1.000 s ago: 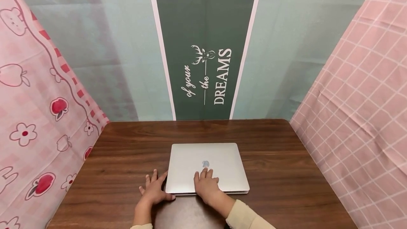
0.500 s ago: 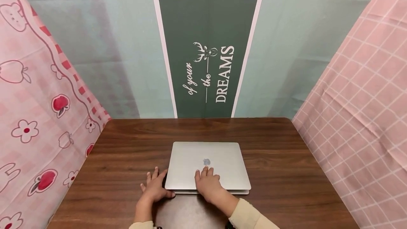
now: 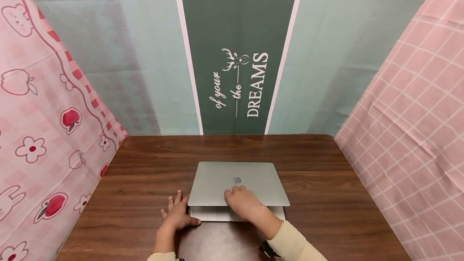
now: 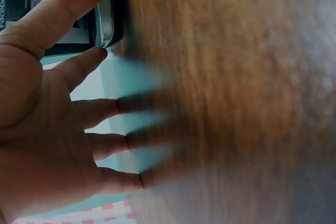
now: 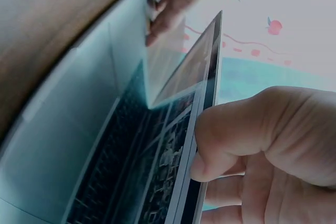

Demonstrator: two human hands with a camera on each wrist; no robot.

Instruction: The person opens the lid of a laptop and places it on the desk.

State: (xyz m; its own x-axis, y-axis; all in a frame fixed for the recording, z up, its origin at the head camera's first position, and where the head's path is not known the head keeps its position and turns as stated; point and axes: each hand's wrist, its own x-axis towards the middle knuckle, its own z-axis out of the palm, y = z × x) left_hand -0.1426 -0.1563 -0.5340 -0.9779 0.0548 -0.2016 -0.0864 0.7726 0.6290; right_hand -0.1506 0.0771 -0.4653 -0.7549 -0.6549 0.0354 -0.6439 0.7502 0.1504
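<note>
A silver laptop lies on the brown table, its lid [image 3: 212, 184] tilted up and its base [image 3: 206, 214] showing below it. The right hand [image 3: 243, 204] pinches the lid's front edge; in the right wrist view the thumb of this hand [image 5: 273, 145] is on the screen side and the fingers are behind the lid. At the base's front left corner rests the left hand [image 3: 177, 214], thumb on the front edge and fingers spread along the side. Dark keys [image 5: 113, 156] show between base and screen in the right wrist view.
The wooden table [image 3: 326, 196] surrounds the laptop. Behind it hangs a green curtain [image 3: 235, 19] with white lettering. A pink patterned cloth [image 3: 47, 124] hangs at the left and a pink checked cloth [image 3: 417, 112] at the right.
The lid's front edge has risen away from the base, and the right hand has moved up with it, its fingers now curled more. The left hand has stayed at the corner.
</note>
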